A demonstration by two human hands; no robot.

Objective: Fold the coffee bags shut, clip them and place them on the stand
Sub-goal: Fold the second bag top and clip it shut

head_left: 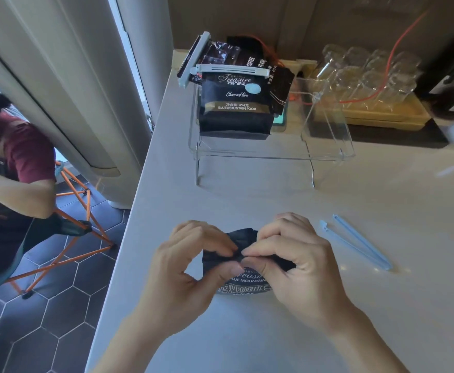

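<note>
Coffee bag (pixel 243 275), one, stands at lower centre of the frame on the counter (pixel 328 305), mostly hidden behind my hands; only part of its printed front and folded top edge show. My left hand (pixel 193 265) pinches the folded top from the left, fingers curled over it, thumb at the front. My right hand (pixel 290 262) pinches the same fold from the right, fingertips meeting the left's at the middle. The bag's right end is covered by my right fingers.

One light blue clip (pixel 355 244) lies spread in a V on the counter at right of centre, apart from my right hand.

Upper centre: one clear stand (pixel 325 138) carries two clipped bags, a front bag (pixel 234 109) and a rear bag (pixel 220 56) partly hidden behind it.

Upper right: clear glasses (pixel 368 74), blurred, count uncertain. A person is cut off at the left edge.
</note>
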